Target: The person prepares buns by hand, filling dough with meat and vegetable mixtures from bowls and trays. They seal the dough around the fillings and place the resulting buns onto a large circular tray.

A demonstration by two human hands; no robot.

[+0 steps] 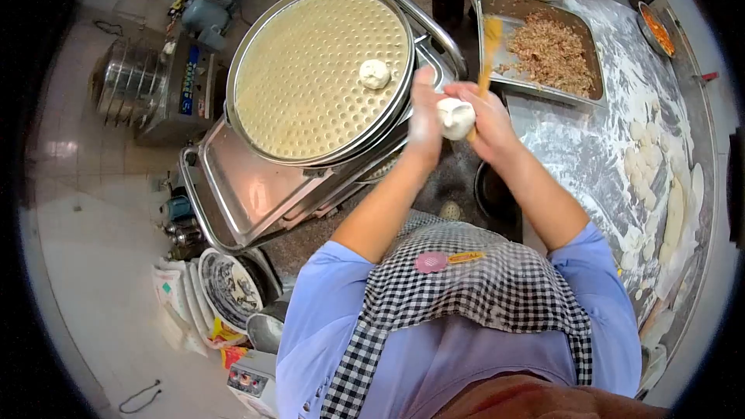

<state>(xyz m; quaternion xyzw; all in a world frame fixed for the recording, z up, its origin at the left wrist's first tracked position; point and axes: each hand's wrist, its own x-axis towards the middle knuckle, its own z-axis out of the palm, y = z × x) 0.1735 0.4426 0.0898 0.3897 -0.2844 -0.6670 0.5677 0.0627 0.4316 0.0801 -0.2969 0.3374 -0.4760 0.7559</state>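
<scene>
We caught both hands closed round one white dough bun (455,116) — the left hand (425,118) cupping its side, the right hand (487,112) pinching it while also gripping a wooden spatula (492,37) that jutted beyond the grip. Shaping seemed the step in hand. Just left of the grip lay the steamer tray (310,93) with one finished bun (374,74); beyond it, to the right, sat the filling tray (516,8). Next, we judged, the top needed sealing — then a gentle set-down.
</scene>
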